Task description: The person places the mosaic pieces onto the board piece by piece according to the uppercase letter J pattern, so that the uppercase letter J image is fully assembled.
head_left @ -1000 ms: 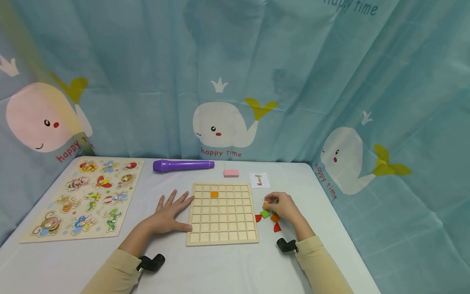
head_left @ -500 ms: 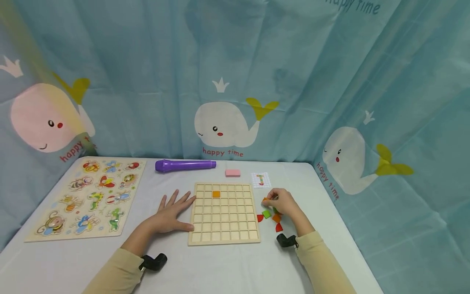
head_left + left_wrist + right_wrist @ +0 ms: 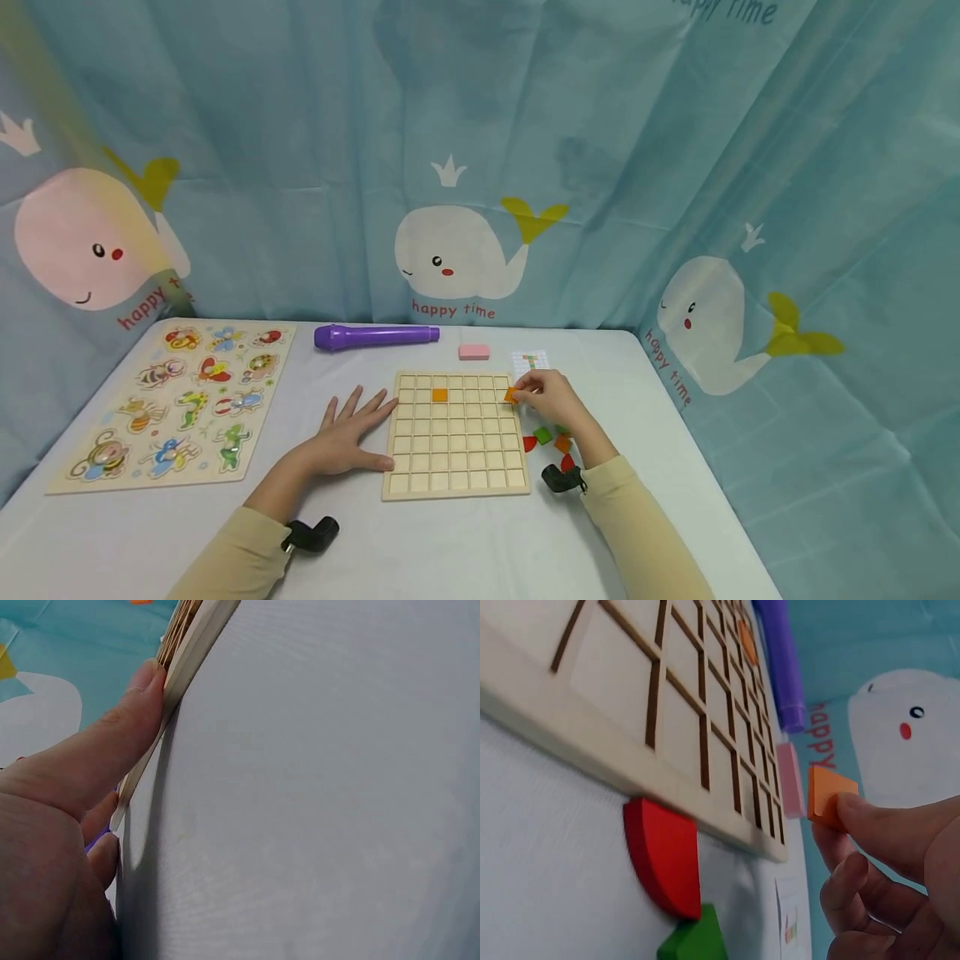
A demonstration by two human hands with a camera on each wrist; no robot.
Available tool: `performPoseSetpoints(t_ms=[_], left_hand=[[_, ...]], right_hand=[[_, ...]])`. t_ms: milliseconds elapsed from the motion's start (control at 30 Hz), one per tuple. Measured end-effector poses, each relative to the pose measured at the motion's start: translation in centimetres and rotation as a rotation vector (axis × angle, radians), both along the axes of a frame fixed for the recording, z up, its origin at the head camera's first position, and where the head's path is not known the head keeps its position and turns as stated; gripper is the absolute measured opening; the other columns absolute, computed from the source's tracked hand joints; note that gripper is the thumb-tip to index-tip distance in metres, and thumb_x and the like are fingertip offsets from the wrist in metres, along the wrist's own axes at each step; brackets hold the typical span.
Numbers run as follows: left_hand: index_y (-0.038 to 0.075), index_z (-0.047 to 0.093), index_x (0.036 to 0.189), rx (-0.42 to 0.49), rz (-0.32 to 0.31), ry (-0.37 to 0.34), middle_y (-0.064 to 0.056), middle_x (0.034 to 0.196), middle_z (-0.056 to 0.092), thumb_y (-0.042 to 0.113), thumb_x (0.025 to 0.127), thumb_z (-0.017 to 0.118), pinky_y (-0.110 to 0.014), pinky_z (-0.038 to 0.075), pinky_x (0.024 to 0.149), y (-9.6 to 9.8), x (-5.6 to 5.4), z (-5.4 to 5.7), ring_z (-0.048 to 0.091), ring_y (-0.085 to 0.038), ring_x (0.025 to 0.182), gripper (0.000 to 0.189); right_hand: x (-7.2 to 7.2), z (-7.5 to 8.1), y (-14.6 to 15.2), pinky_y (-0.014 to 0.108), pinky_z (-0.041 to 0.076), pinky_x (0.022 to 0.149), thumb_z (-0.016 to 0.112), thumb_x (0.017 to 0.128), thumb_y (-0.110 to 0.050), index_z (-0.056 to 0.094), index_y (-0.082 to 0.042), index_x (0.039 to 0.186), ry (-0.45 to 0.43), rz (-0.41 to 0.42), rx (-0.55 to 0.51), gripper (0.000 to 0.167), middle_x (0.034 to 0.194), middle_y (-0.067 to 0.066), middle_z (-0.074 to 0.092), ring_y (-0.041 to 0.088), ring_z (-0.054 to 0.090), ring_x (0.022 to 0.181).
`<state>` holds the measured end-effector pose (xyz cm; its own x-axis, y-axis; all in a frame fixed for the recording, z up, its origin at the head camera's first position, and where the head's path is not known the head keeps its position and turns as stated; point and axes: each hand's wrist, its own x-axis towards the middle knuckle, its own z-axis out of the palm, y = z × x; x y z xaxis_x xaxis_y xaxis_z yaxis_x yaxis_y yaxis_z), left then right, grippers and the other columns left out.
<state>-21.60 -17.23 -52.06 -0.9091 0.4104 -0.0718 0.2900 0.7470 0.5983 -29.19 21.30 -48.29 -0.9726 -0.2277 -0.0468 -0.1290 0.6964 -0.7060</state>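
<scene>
At the far-right corner of the pale wooden grid board (image 3: 454, 492), the R hand (image 3: 551, 396) holds a flat orange square tile (image 3: 829, 796), pinched btwn thumb and curled fingers (image 3: 845, 885); the tile is up off the surface (image 3: 420, 550), overlapping the board's R edge in the head view. Can't tell if it's directly above a cell.

L hand (image 3: 341, 437) lies beside the board's L edge, fingers spread & straight, grasping nothing; index fingertip and thumb touch the edge.

In the grid, 2nd row from far side, 3rd col from L, sits another orange square tile (image 3: 440, 395).

Loose pcs just R of the board: red quarter-circle block (image 3: 529, 443) by the edge, green square block (image 3: 542, 435) next to it, then a second orange square (image 3: 562, 444) and a second red block (image 3: 567, 462), partly hidden nr the R wrist.

Beyond: small white printed card (image 3: 530, 360), part-covered by R hand; pink rectangular block (image 3: 473, 352); purple mic-shaped toy (image 3: 377, 337). Far L: wooden insect-picture puzzle board (image 3: 176, 414), flat.
</scene>
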Motion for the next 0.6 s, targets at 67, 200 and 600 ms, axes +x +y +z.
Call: performPoseSetpoints(t_ms=[67, 200, 600], left_hand=[[0.018, 0.032, 0.160, 0.003, 0.001, 0.000, -0.017, 0.168, 0.017, 0.061, 0.075, 0.080, -0.070, -0.017, 0.115, 0.0, 0.0, 0.0, -0.009, -0.049, 0.153, 0.107], [0.017, 0.032, 0.160, 0.001, 0.002, -0.001, -0.017, 0.168, 0.017, 0.061, 0.074, 0.080, -0.070, -0.017, 0.115, 0.0, 0.0, -0.1, -0.009, -0.049, 0.153, 0.107], [0.019, 0.032, 0.160, -0.011, 0.008, 0.015, -0.015, 0.169, 0.017, 0.066, 0.072, 0.079, -0.070, -0.016, 0.116, -0.1, -0.1, -0.5, -0.008, -0.048, 0.154, 0.109]], right_hand=[[-0.2, -0.1, -0.4, 0.030, 0.052, 0.070, 0.074, 0.093, -0.023, 0.074, -0.016, 0.099, 0.007, 0.012, 0.006, 0.009, 0.089, -0.003, 0.070, 0.015, 0.059, 0.078], [-0.6, -0.3, -1.3, 0.030, 0.053, 0.069, 0.073, 0.094, -0.024, 0.075, -0.016, 0.100, 0.000, 0.032, -0.005, 0.009, 0.091, -0.003, 0.070, 0.016, 0.061, 0.078], [-1.8, -1.2, -4.0, 0.030, 0.055, 0.066, 0.074, 0.093, -0.024, 0.075, -0.014, 0.098, -0.003, 0.050, -0.089, 0.011, 0.089, 0.000, 0.071, 0.017, 0.064, 0.076]])
